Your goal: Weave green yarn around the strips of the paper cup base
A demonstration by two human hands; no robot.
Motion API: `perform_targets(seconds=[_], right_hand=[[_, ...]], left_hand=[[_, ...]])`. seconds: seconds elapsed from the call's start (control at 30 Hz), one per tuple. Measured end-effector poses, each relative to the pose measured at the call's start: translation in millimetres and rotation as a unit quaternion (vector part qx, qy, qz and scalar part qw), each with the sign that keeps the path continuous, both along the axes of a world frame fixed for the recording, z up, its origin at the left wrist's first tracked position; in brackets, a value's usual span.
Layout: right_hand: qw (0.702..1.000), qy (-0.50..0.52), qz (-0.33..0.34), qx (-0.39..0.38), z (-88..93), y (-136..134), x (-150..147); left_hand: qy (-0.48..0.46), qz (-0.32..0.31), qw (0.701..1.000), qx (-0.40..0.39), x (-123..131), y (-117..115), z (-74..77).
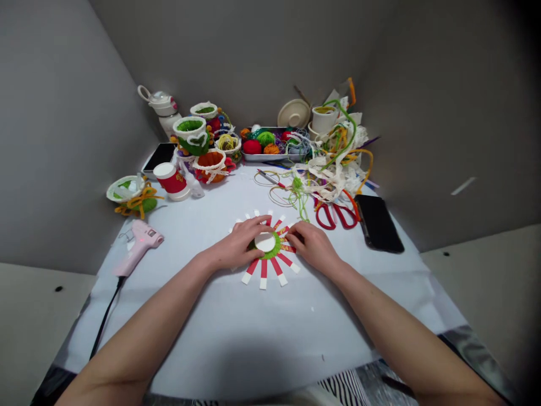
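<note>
We locate the cut paper cup (265,242) flat on the middle of the worktop (262,327), its strips fanned around a green yarn ring (276,247). Our left hand (234,246) spans its left side, fingers spread, apparently to steady it. Our right hand (315,246) has its fingers drawn together at the right-hand strips; we cannot tell whether they grip one. The glue gun (141,243) lies left, and the scissors (336,216) lie right and farther, presumably for easy reach. Far off, a tray (274,158) contains the yarn balls (252,147).
</note>
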State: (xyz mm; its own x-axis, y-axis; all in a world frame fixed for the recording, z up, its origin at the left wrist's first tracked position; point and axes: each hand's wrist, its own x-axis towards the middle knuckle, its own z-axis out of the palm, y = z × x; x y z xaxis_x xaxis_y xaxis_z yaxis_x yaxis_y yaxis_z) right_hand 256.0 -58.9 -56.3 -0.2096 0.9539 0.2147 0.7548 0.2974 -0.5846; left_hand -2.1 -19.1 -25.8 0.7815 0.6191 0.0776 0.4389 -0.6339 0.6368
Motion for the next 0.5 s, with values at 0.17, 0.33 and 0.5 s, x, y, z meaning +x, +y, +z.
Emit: perform_targets(seconds=[0.17,0.33,0.5], right_hand=[[1.000,0.004,-0.004,0.005,-0.5,1.7,-0.3],[1.000,0.017,-0.001,0.008,-1.3,1.6,0.9],[0.999,0.038,0.004,0.015,-4.7,2.1,2.7]], left_hand=[[-0.068,0.069,0.993,0.071,3.8,-4.1,-2.4],[-0.221,0.318,0.911,0.143,0.0,-1.8,-12.0],[-0.351,0.414,0.838,0.050,-3.5,10.1,-13.2]])
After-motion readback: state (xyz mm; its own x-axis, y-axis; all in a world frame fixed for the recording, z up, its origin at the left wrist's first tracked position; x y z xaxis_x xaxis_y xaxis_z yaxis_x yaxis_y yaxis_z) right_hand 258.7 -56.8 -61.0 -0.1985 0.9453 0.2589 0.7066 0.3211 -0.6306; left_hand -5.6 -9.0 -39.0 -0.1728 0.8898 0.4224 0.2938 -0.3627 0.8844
